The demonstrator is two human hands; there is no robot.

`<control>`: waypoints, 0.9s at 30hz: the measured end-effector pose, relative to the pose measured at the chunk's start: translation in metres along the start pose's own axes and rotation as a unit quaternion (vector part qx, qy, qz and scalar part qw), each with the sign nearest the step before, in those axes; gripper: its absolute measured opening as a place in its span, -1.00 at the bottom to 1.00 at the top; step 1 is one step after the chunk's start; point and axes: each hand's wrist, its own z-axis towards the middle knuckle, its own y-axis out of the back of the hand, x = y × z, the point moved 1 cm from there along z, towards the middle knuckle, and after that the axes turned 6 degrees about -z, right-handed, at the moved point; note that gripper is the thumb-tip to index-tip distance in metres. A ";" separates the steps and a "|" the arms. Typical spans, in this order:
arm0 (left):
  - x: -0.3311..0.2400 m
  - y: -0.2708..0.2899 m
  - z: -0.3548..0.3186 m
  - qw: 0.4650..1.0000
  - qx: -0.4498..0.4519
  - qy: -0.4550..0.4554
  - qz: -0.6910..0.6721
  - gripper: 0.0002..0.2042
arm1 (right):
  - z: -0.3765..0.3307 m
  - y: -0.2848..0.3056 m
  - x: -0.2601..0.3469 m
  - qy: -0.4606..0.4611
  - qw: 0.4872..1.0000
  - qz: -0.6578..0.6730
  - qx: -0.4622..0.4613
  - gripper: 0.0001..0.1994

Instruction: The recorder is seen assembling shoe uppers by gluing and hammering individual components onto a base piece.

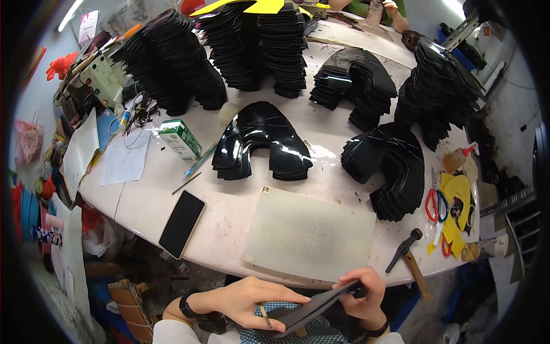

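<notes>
Matte-black thin sheet [314, 307], six o'clock, held between half-curled left hand [246, 301] and closely curled right hand [364, 292]: handling step; next probably needs steadiness.

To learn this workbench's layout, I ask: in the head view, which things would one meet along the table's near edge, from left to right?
Dark-screened rectangular phone, pale rectangular board, dark-headed wooden-handled hammer, flat yellow pieces.

Pale table [223, 235]; on it black curved stacks [264, 121], translucent mat [312, 229], phone [182, 223], green box [180, 139], hammer [404, 250]
</notes>
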 end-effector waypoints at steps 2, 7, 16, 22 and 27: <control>0.001 -0.002 0.002 1.000 0.010 0.017 -0.014 -0.52 | 0.004 -0.002 0.001 0.044 0.995 -0.086 -0.011 -0.60; 0.017 -0.002 -0.007 0.997 -0.023 0.061 0.034 -0.46 | 0.010 0.002 0.004 0.021 0.999 -0.039 0.019 -0.52; 0.064 0.029 -0.009 0.945 -0.299 0.131 -0.006 -0.71 | -0.004 0.031 -0.013 0.060 0.993 0.074 -0.067 -0.67; 0.077 0.056 -0.017 0.892 -0.308 0.253 0.212 -0.68 | 0.020 0.059 -0.053 -0.244 0.959 0.104 -0.105 -0.86; 0.078 0.052 -0.002 0.856 -0.333 0.151 0.366 -0.69 | 0.026 0.029 -0.123 -0.147 0.935 -0.317 -0.067 -0.70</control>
